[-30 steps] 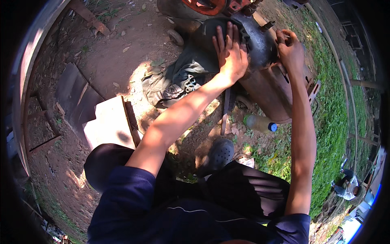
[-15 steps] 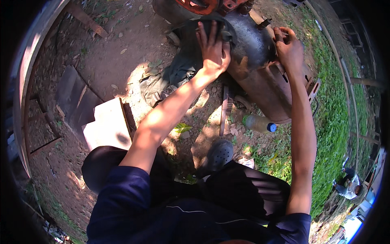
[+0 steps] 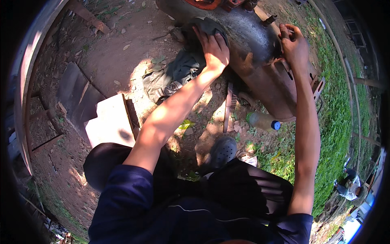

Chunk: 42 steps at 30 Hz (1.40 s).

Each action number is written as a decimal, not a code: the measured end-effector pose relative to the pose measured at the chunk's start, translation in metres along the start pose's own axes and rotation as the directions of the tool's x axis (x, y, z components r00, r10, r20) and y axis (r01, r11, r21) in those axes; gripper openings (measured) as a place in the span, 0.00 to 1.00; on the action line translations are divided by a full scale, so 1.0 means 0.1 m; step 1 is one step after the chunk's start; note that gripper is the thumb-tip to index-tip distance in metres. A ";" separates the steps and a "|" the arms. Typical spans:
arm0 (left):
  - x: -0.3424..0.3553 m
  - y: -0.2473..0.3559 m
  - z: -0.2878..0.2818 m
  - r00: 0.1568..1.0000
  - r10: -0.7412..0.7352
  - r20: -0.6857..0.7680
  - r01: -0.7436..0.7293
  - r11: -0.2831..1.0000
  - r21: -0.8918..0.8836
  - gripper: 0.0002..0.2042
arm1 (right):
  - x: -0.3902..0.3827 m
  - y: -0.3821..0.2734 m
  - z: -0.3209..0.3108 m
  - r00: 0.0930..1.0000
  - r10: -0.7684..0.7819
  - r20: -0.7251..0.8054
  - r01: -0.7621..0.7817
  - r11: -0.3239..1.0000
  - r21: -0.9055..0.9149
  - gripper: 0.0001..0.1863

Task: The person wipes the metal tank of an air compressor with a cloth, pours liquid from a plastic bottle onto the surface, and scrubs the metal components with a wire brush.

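Note:
A dark cloth [image 3: 199, 30] is bunched against the side of a rusty metal tank [image 3: 248, 36]. My left hand [image 3: 215, 51] grips the cloth from above, its fingers bent over it. At the tank's right side my right hand [image 3: 295, 45] is closed, fingers curled and thumb drawn in; whatever they hold, if anything, is hidden. Close to that hand a short metal stub [image 3: 269, 21] sticks up from the tank. More crumpled dark and olive fabric [image 3: 156, 83] lies on the soil below my left wrist.
A wire brush [image 3: 228, 107] and a bottle with a blue cap [image 3: 263, 121] lie before the tank. Pale board [image 3: 109, 120] rests on dirt at left, near dark sheet pieces [image 3: 77, 97]. Red machinery [image 3: 231, 3] tops the tank. Another person [image 3: 349, 185] is far right.
My left hand and the cloth have shifted slightly down and left relative to the tank, baring more of its surface. My right hand stays by the tank's side. The whole view has shifted a little.

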<state>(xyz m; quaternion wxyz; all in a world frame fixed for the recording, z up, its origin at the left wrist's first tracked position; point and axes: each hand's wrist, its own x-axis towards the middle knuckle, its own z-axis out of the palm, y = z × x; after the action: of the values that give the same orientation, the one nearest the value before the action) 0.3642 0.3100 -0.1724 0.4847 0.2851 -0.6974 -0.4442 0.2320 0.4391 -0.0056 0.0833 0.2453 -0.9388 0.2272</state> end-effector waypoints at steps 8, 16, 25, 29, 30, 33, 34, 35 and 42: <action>0.38 -0.07 -0.17 1.000 -0.015 0.015 0.011 0.968 0.250 0.16 | -0.02 -0.02 -0.04 1.000 0.015 0.017 -0.015 1.000 0.024 0.26; -0.34 0.27 -0.27 0.940 0.008 0.341 -0.075 0.980 0.183 0.24 | -0.02 -0.10 -0.07 1.000 -0.028 0.006 0.028 1.000 -0.006 0.26; -0.10 0.05 -0.39 0.966 0.123 0.226 -0.176 0.956 0.234 0.18 | -0.02 -0.07 -0.06 0.999 -0.026 0.025 0.026 1.000 -0.002 0.26; -0.15 0.07 -0.40 0.924 0.056 0.379 -0.152 0.961 0.230 0.24 | 0.00 -0.05 -0.05 0.999 -0.048 0.017 0.047 0.999 0.009 0.25; -0.01 -0.01 -0.42 0.944 0.030 0.328 -0.119 0.960 0.255 0.25 | -0.02 -0.08 -0.04 1.000 -0.015 0.027 0.014 0.999 0.038 0.25; 0.72 -0.34 -0.35 0.997 0.035 0.069 -0.049 0.975 0.216 0.26 | -0.09 -0.18 -0.05 0.997 0.055 0.058 -0.062 0.990 0.125 0.24; 0.96 -0.37 -0.34 1.000 0.002 0.020 -0.006 0.981 0.193 0.27 | -0.11 -0.17 -0.07 0.996 0.057 0.062 -0.065 0.989 0.130 0.23; 1.18 -0.46 -0.37 0.998 0.054 0.035 -0.062 0.963 0.262 0.27 | -0.11 -0.17 -0.08 0.996 0.054 0.065 -0.063 0.989 0.137 0.23; 1.74 -0.61 -0.46 0.998 0.056 0.029 -0.063 0.868 0.493 0.29 | -0.15 -0.22 -0.13 0.995 0.062 0.083 -0.070 0.993 0.097 0.24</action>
<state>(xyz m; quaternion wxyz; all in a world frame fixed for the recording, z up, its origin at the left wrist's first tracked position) 0.3405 0.1229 -0.1473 0.4045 0.3747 -0.7995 -0.2382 0.2560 0.4343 0.0105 0.0257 0.2267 -0.9364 0.2666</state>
